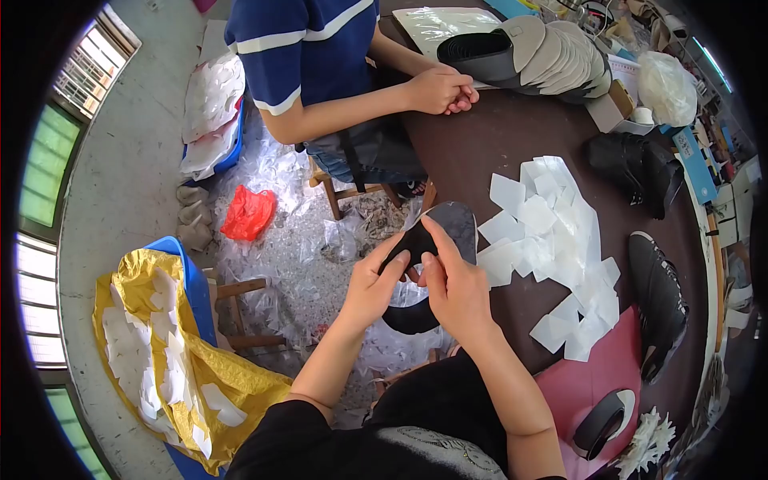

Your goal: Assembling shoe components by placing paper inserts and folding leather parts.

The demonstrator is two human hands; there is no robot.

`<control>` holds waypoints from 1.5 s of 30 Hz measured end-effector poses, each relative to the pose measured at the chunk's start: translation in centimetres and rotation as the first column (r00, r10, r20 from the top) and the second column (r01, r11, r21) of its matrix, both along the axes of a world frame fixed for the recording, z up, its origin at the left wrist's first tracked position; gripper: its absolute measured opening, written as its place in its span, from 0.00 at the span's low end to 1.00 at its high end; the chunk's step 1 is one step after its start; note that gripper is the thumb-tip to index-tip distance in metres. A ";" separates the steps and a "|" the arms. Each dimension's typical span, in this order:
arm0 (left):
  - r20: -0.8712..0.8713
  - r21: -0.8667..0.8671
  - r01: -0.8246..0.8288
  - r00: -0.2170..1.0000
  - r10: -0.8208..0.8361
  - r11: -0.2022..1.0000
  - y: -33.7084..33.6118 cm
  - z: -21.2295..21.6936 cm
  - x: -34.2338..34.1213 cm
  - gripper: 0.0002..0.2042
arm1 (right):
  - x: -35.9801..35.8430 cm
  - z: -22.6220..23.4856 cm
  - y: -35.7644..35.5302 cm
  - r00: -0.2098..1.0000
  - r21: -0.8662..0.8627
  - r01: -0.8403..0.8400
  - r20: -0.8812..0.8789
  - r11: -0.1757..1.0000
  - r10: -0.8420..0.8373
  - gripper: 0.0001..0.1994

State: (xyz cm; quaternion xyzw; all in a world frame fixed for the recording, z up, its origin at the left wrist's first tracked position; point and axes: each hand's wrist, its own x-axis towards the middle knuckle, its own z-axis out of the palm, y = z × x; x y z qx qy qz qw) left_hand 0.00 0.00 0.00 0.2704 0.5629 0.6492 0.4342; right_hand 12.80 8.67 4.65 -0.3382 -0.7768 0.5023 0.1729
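Head view: my left hand (374, 280) and right hand (452, 284) pinch a black insole (416, 240) at twelve o'clock; light, floppy, best held by its edges, I judge.

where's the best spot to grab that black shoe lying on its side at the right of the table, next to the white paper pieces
Probably around the middle of the black shoe, coming from the table's right edge. It lies lengthwise with its opening facing that way, so fingers could hook inside the collar. The white paper pieces crowd its other side, and both hands, left hand and right hand, hold a dark insole.
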 end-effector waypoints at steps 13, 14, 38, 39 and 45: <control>-0.839 0.524 0.023 0.184 0.511 0.851 1.1 -0.4 -1.7 0.07 | 1.0 -2.5 -0.9 0.929 0.651 0.360 -0.319 0.668 -0.190 0.20; -0.826 0.550 0.055 0.185 0.533 0.833 1.2 -0.5 -1.7 0.07 | 1.1 -2.7 -0.9 0.924 0.676 0.375 -0.331 0.635 -0.193 0.20; -0.855 0.436 0.022 0.321 0.407 0.900 0.7 -2.6 -1.4 0.10 | 1.6 -1.8 -5.5 0.971 0.874 0.059 0.061 0.482 -0.229 0.16; -0.855 0.429 0.016 0.330 0.400 0.903 0.7 -2.6 -1.4 0.10 | 1.6 -1.7 -5.6 0.969 0.875 0.051 0.073 0.481 -0.236 0.16; -0.854 0.415 0.000 0.345 0.390 0.910 0.8 -2.5 -0.9 0.10 | 1.9 -1.5 -5.4 0.969 0.894 0.050 0.064 0.446 -0.237 0.16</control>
